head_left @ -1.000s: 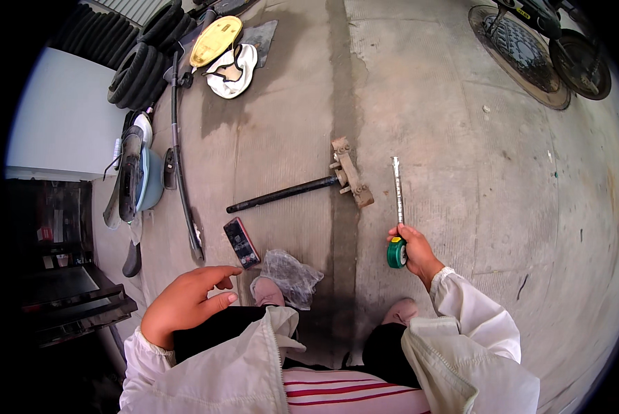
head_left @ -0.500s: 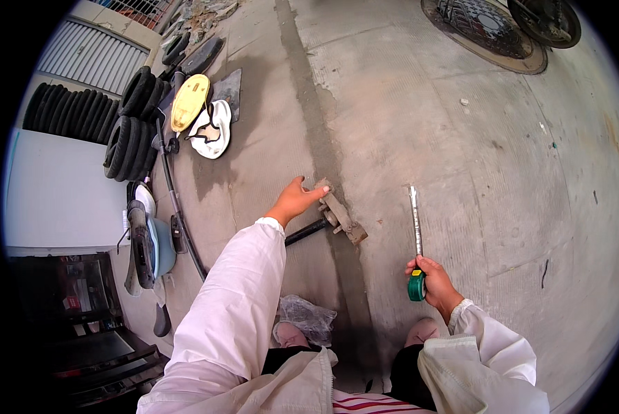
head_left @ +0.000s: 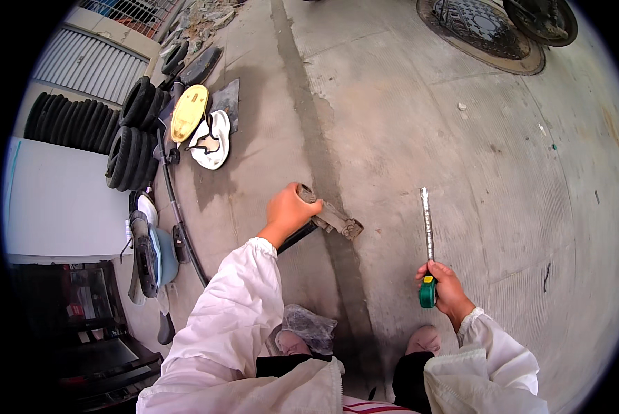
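My left hand (head_left: 290, 211) is closed around the far end of a dirt-caked metal vehicle part (head_left: 337, 219), whose kind I cannot make out. The fingers curl over its rounded end and the thumb lies on top. From under the part a black bar (head_left: 298, 236) runs back toward my left sleeve. My right hand (head_left: 446, 281) grips a tape measure with a green case (head_left: 427, 292) and a yellow button. Its metal blade (head_left: 428, 222) is pulled partway out and points away from me, apart from the metal part.
Crumpled clear plastic (head_left: 311, 330) lies by my left shoe (head_left: 292, 343). To the left are stacked tyres (head_left: 120, 160), a yellow panel (head_left: 189, 112), a white shell (head_left: 214, 141), a long dark pole (head_left: 178, 214) and a light-blue shell (head_left: 163, 254). A wheel (head_left: 548, 21) and manhole cover (head_left: 476, 34) are far right.
My left hand has gone from outstretched fingers touching the metal part to a closed grip around its far end. My right hand has shifted slightly right and nearer with the tape measure.
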`<state>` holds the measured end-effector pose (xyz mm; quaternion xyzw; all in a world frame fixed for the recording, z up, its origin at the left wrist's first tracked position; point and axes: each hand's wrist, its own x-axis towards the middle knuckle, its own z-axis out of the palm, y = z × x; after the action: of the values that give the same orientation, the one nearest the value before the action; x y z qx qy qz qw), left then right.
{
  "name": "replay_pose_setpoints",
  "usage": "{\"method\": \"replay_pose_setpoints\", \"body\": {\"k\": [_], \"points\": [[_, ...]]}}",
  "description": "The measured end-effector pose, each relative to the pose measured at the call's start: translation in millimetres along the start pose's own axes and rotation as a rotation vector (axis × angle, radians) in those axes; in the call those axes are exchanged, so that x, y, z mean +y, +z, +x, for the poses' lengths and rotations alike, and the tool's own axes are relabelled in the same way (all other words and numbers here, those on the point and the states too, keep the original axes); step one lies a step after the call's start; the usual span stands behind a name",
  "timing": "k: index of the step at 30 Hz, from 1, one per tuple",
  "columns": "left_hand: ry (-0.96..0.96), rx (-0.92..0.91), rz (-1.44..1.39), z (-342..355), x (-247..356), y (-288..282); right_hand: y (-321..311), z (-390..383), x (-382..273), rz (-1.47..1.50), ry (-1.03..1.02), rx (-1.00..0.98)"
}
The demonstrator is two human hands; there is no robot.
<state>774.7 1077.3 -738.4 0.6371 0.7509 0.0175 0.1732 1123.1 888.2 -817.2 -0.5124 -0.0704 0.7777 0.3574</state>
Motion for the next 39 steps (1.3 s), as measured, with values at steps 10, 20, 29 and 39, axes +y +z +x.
{"method": "replay_pose_setpoints", "body": {"k": [10,20,29,39], "points": [[0.212,0.434,-0.85,-88,0,-186,70,-45,-111,-0.415,-0.32,-0.263],[0.29,0.425,-1.286,-139,-55,-177,259,-192,-237,-0.909,-0.34,-0.333],[0.229,0.553,-1.331,-146,-82,-178,342,-206,-220,-1.044,-0.134,-0.341],[0.113,0.712,-1.242,-147,-151,-192,447,-186,-212,-1.339,0.003,-0.4]]}}
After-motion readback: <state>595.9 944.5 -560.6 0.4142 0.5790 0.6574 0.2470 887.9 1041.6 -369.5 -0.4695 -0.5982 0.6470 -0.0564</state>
